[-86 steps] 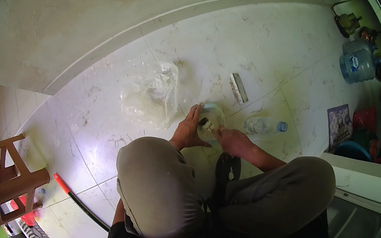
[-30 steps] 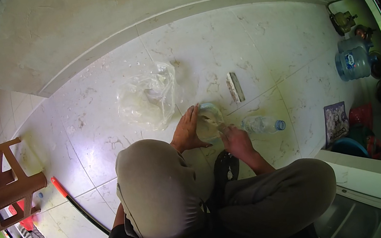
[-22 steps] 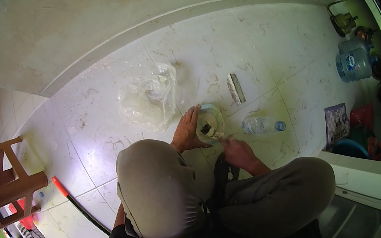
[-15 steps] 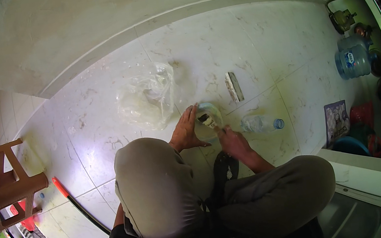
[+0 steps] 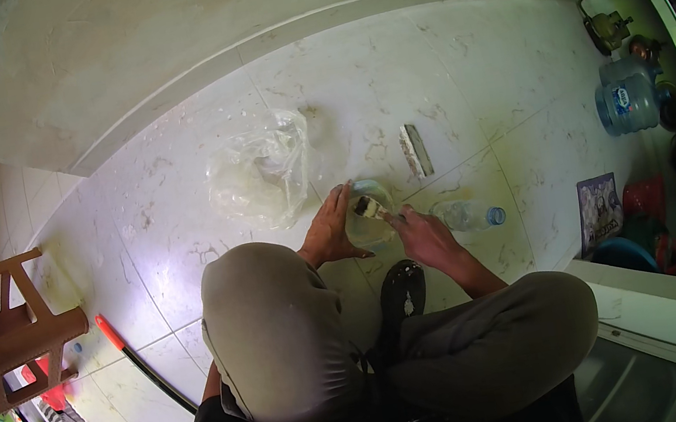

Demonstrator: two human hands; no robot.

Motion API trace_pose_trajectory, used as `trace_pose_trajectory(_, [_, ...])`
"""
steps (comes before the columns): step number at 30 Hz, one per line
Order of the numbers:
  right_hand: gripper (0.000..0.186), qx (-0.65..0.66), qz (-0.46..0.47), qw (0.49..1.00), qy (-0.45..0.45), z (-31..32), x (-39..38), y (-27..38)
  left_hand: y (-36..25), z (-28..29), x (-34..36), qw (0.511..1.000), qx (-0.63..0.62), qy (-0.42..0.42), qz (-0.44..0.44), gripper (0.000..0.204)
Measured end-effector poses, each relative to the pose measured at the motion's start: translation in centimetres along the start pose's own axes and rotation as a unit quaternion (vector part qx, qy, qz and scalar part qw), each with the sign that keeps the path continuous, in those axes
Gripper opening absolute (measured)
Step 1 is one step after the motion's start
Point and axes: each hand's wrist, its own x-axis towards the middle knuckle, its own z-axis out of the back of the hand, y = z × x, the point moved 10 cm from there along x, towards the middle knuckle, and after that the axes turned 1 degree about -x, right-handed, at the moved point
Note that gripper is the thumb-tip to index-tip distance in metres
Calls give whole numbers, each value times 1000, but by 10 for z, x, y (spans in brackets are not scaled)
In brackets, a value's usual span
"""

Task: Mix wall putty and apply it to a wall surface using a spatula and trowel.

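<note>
A clear plastic tub [image 5: 381,193] stands on the tiled floor in front of my bent knees. My left hand [image 5: 331,231] grips its left side, thumb and fingers spread round the wall. With my right hand [image 5: 429,241] closed on its handle, a small putty knife [image 5: 369,208] slants into the tub, its flat end dark and smeared with white. What lies at the bottom of the tub is hard to make out. Just right of my right hand, a clear water bottle [image 5: 464,216] with a blue cap lies on its side.
Beyond the tub lie an open clear plastic bag [image 5: 261,174] with whitish stuff and a flat pale scraper blade [image 5: 415,151]. A brown stool [image 5: 17,337] and a red-ended hose [image 5: 110,332] are at left. A big blue water jug [image 5: 629,107] stands by the right-hand shelf.
My right hand has shifted slightly right and back, drawing the putty knife to a flatter slant in the tub. My left hand stays on the tub.
</note>
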Motion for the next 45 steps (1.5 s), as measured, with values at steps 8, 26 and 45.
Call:
trace_pose_trajectory(8, [54, 3, 18, 998, 62, -23, -9, 9, -1, 1, 0, 1000, 2, 9, -3, 155])
trace_pose_trajectory(26, [30, 287, -122, 947, -69, -12, 2, -28, 9, -2, -4, 993, -90, 36, -67, 154])
trace_pose_trajectory(45, [42, 102, 8, 988, 114, -37, -22, -34, 12, -6, 3, 990, -94, 81, -68, 153])
